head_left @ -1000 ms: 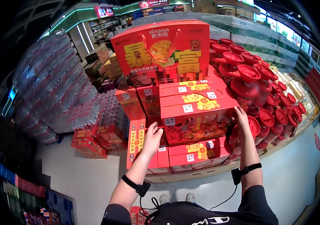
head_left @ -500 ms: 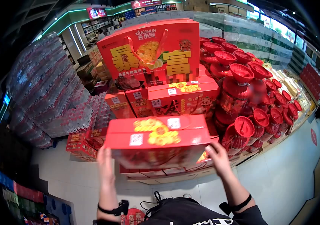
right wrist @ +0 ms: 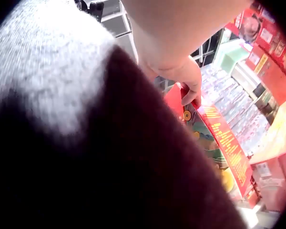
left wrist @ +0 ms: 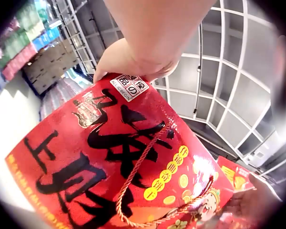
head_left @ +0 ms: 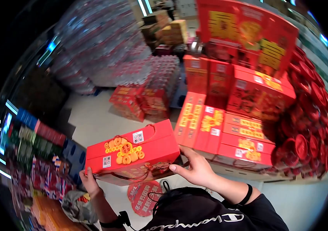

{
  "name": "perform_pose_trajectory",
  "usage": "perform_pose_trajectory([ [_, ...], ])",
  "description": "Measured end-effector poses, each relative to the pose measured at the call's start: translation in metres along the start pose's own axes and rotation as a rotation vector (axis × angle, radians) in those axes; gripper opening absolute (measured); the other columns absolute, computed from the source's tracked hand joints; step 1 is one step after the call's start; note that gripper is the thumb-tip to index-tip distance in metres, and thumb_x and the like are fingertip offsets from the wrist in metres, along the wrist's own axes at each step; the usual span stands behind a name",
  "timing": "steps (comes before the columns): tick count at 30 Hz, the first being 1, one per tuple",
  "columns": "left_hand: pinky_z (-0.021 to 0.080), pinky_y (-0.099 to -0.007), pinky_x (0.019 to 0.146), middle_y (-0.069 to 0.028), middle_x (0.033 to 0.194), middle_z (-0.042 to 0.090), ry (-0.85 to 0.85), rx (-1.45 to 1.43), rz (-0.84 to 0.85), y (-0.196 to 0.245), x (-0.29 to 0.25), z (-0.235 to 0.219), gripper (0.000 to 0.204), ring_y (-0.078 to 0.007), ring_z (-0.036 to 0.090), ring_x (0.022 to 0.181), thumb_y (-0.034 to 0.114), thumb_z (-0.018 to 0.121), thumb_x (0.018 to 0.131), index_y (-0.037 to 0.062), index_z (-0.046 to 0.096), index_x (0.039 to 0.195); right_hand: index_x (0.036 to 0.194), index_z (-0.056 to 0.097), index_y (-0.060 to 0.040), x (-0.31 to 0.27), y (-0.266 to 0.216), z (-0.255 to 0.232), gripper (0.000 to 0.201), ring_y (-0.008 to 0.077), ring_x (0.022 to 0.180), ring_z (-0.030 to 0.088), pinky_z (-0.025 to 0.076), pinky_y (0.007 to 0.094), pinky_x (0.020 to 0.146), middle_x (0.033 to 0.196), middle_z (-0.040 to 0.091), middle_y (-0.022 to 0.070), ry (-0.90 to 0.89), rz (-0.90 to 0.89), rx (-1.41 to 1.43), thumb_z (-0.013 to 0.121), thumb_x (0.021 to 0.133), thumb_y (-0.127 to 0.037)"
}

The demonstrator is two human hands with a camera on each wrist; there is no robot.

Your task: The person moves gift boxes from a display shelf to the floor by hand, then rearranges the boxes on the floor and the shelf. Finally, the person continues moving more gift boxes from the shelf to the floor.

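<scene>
Box (head_left: 133, 152) held off the stack (head_left: 231, 123), up in the air, well to the left of it and nearer the person's chest, tilted with its right end higher. Gripped at both ends: left hand (head_left: 90, 181) curled round the lower left corner, right hand (head_left: 194, 169) cupping the right end with thumb along the front edge. Seen close from the left wrist as a red face with black brush lettering, gold coins and a twisted cord handle (left wrist: 138, 181), fingers of the left hand (left wrist: 133, 57) over its top edge by a white label. Seen from the right wrist only partly, past a dark sleeve (right wrist: 86, 157), fingers (right wrist: 190, 88) hooked on the box's edge. By the look of things, lifting off done, carrying under way, setting down left; no landing place to be told. Shut all round, so contents cannot be told. Left on the stack: more red boxes, flat and upright, likewise shut. Right of the stack, red tubs (head_left: 310, 134) piled on their sides. Left of the stack and farther back, shrink-wrapped bottle packs (head_left: 133, 69).
</scene>
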State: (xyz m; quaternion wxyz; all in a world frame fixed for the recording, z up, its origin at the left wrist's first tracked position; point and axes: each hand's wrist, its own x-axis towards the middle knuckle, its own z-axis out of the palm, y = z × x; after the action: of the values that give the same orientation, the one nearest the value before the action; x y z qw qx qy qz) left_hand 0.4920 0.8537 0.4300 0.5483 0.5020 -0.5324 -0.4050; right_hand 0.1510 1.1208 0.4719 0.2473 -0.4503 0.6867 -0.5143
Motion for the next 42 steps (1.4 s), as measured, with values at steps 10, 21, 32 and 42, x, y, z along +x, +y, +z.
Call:
perform_pose_trajectory([
  [10,0.046,-0.0318,0.077,-0.0051,0.090,0.054,0.213,0.202,-0.056,-0.107,0.159,-0.140,0.026,-0.0146,0.052,0.084,0.027,0.059,0.100,0.0047,0.049,0.092,0.133,0.057,0.0008,0.169,0.020,0.240,0.082,0.0338,0.098,0.069,0.053,0.0400,0.085,0.109,0.070,0.0227,-0.374,0.183,0.052,0.064,0.085,-0.065],
  [21,0.048,-0.0345,0.073,-0.0082,0.082,0.063,-0.135,0.397,-0.047,-0.213,0.385,-0.006,0.045,-0.0175,0.058,0.078,0.044,0.058,0.099,-0.0009,0.062,0.096,0.127,0.051,0.0047,0.326,0.129,0.338,0.074,0.0220,0.102,0.060,0.051,0.0371,0.081,0.117,0.063,0.0155,-0.185,0.727,0.366,0.065,0.091,-0.058],
  [32,0.050,-0.0373,0.080,-0.0154,0.100,0.063,-0.347,0.479,-0.502,-0.329,0.514,0.272,0.047,-0.0223,0.061,0.092,0.042,0.065,0.095,-0.0019,0.050,0.103,0.122,0.046,0.0076,0.502,0.286,0.317,0.079,0.0278,0.099,0.065,0.052,0.0373,0.083,0.111,0.064,0.0227,0.157,0.986,0.148,0.071,0.084,-0.057],
  [42,0.049,-0.0378,0.089,-0.0196,0.115,0.062,-0.472,0.451,-0.738,-0.494,0.578,0.455,0.053,-0.0255,0.061,0.105,0.037,0.069,0.091,-0.0043,0.050,0.118,0.132,0.048,0.0046,0.611,0.419,0.309,0.071,0.0264,0.113,0.063,0.048,0.0349,0.097,0.120,0.066,0.0176,0.242,1.111,0.281,0.073,0.088,-0.044],
])
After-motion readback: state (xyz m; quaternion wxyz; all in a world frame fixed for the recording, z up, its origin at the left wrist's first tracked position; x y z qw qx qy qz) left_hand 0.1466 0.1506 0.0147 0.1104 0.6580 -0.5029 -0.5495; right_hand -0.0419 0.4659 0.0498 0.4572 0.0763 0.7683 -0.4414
